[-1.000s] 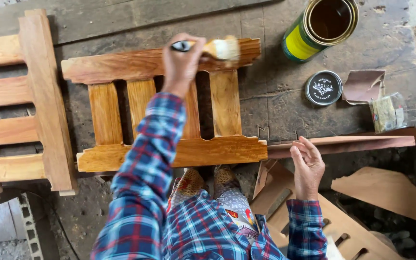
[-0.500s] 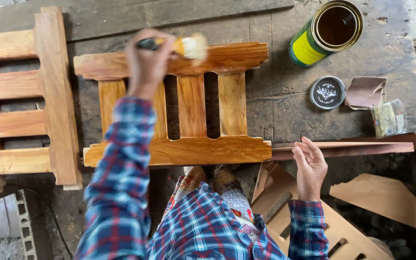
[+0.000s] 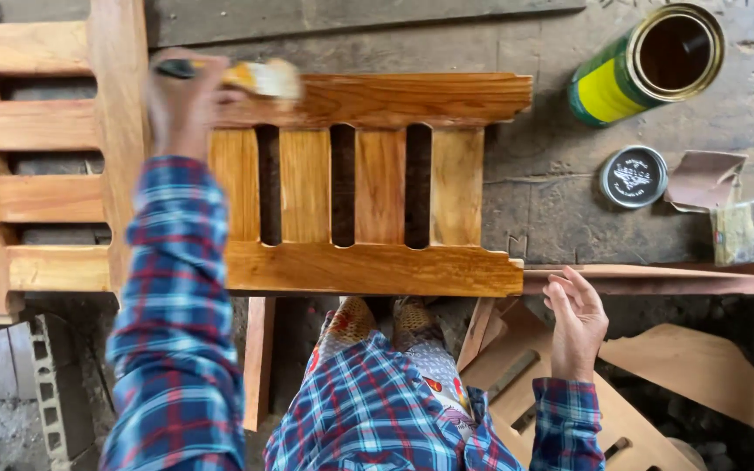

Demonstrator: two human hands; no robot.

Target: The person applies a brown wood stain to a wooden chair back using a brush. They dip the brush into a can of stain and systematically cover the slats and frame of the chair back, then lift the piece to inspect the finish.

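My left hand point(image 3: 181, 105) grips a paintbrush point(image 3: 263, 78), blurred with motion. Its pale bristles lie on the left end of the top rail of a slatted wooden panel point(image 3: 377, 270). The panel lies flat on the bench and looks glossy amber, with several upright slats between two rails. My right hand point(image 3: 578, 323) hovers open, holding nothing, just below the panel's lower right corner, beside a thin wooden strip point(image 3: 656, 281). An open tin of dark finish point(image 3: 608, 87), green and yellow outside, lies tilted at the upper right.
The tin's round lid point(image 3: 633, 176) lies on the bench beside a folded brown sheet point(image 3: 704, 179) and a small packet point(image 3: 741, 231). A second slatted panel point(image 3: 54, 126) lies at the left. Shaped wooden offcuts point(image 3: 700, 375) and a concrete block point(image 3: 54, 384) sit below.
My left hand has swept the brush leftward along the top rail, from near its right end to its left end. My right hand has stayed in place.
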